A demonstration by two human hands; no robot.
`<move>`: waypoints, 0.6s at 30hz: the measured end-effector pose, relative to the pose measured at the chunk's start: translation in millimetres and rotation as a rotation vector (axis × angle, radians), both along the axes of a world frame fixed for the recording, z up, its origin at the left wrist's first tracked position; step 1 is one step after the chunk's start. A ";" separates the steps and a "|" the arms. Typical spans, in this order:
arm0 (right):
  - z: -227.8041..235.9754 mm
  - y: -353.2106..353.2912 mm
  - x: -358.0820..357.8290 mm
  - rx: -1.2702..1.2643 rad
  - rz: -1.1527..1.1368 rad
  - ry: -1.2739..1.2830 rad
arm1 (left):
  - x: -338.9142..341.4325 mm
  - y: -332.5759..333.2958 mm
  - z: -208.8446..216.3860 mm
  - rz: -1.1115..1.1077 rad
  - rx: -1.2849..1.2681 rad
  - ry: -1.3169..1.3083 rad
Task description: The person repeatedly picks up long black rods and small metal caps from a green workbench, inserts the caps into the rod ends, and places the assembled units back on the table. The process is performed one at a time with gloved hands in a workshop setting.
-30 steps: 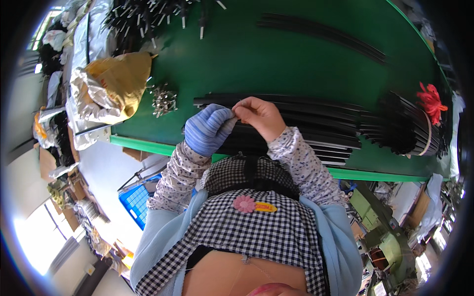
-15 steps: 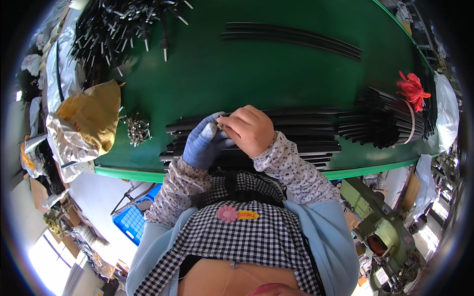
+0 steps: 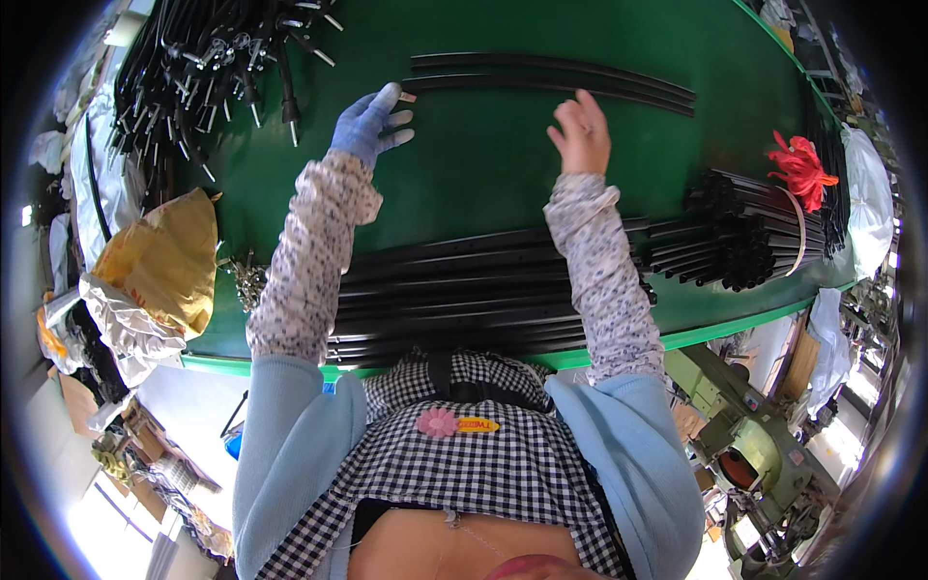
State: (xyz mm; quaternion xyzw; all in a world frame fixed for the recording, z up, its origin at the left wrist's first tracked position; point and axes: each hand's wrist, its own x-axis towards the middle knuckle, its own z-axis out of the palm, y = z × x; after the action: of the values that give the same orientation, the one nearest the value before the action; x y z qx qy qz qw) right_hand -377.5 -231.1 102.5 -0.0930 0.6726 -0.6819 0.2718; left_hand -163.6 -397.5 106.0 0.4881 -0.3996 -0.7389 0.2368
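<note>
Both my arms reach forward over the green table. My left hand (image 3: 370, 128), in a blue glove with pale fingertips, has its fingers spread beside the left end of the nearer black tube (image 3: 483, 81). A small pinkish bit shows at its topmost fingertip; I cannot make out whether that is bare finger or a small part. My bare right hand (image 3: 583, 137) is open, its fingertips at the near side of the same tube, further right. Another black tube (image 3: 541, 65) lies just behind, nearly parallel. Close to my body lies a row of several black tubes (image 3: 454, 285).
Black rods with metal tips (image 3: 222, 58) are heaped at the far left. A yellow-and-white sack (image 3: 169, 271) stands left, next to small metal parts (image 3: 248, 282). At right lies a banded bundle of black tubes (image 3: 739, 237) beside a red cloth (image 3: 802, 172). A green machine (image 3: 754, 435) stands lower right.
My hands were together over the near row, fingers pinched on something small. They have parted and moved forward to the far tubes, left hand to the left, right hand to the right.
</note>
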 end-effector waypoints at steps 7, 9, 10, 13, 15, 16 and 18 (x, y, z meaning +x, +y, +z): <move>-18.3 2.4 -82.9 -0.218 -0.391 -0.720 | 3.7 4.6 -22.4 -0.245 0.142 0.418; -14.1 3.9 -88.8 -0.276 -0.454 -0.795 | 16.4 44.6 5.6 -0.363 0.078 0.413; -32.7 12.8 -102.7 -0.412 -0.440 -0.829 | 21.9 62.9 16.9 -0.437 0.068 0.367; -23.0 26.8 -104.4 -0.659 -0.329 -0.879 | 49.1 103.3 41.2 -0.496 0.051 0.409; 3.7 47.1 -90.0 -0.920 -0.124 -0.978 | 66.2 117.5 55.6 -0.393 -0.005 0.330; 22.8 56.2 -82.3 -0.985 -0.005 -1.037 | 73.2 123.1 61.3 -0.340 -0.031 0.288; 66.4 72.8 -61.1 -0.964 0.281 -0.924 | 84.5 125.4 69.3 -0.247 -0.126 0.274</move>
State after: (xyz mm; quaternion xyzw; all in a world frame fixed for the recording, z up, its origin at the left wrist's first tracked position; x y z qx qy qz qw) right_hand -438.6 -158.2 168.9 0.0106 0.0902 -0.8332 0.5455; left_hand -79.1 -272.1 175.3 0.3144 -0.4660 -0.7953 0.2269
